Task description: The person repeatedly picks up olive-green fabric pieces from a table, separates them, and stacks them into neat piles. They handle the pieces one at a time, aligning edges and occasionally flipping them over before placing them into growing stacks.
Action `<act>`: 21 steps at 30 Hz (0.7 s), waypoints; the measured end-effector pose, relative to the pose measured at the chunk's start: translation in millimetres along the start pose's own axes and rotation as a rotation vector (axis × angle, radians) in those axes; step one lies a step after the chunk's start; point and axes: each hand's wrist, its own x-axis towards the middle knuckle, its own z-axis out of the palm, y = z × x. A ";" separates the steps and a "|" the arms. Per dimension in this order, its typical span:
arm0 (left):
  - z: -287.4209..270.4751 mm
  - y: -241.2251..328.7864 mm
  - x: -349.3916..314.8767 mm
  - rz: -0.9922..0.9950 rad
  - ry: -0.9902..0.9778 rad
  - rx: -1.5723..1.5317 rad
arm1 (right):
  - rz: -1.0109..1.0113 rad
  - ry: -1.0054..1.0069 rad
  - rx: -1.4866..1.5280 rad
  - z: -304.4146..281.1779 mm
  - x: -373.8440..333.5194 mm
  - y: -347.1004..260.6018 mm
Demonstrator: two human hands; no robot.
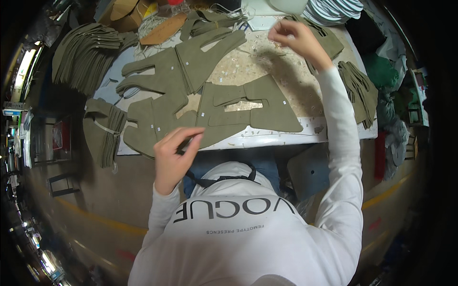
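Note:
My left hand hovers over the table's front edge, thumb and forefinger drawn close in a pinch. A dark patch shows between those fingers; what it is, I cannot make out. Raised over the far right part of the table, my right hand has its fingers curled together, and anything in them is too small to name. Between the hands lies an olive-green cut fabric piece with a slot in its middle and small white stickers. More olive pieces overlap to its left, some also stickered.
Stacks of olive pieces stand at the far left, front left and right. A brown card piece, tangled white cord and a pile of pale sheets lie along the back. Scraps litter the tabletop.

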 end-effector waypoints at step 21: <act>68.3 -24.8 51.3 0.525 -0.041 0.302 | 0.015 0.184 -0.072 136.3 -148.7 -80.8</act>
